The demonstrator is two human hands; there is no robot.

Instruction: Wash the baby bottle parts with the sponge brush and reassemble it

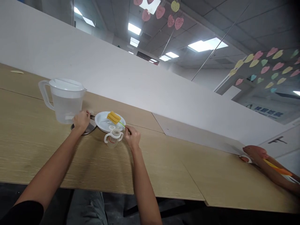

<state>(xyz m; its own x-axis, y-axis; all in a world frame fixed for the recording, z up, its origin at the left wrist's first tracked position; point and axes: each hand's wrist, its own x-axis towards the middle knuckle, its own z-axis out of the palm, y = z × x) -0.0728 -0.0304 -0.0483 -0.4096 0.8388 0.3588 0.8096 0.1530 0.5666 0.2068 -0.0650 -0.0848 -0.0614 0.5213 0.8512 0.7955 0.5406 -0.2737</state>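
My right hand [132,136] grips the thin green handle of a bottle brush. The brush's yellow sponge head [113,117] is above the white plate [99,122]. A clear baby bottle [112,142] with two white side handles stands without a lid just in front of the plate. Small white and clear parts lie on the plate, too small to name. My left hand [81,121] is closed over a round, shiny metal piece with a dark rim [90,127]. What its fingers hold is hidden.
A clear plastic pitcher [67,103] with a white lid stands behind my left hand. A white partition [131,84] runs along the table's back. At the far right lies a brown and orange stuffed toy [262,159]. The wooden table's [164,175] front edge is close to me.
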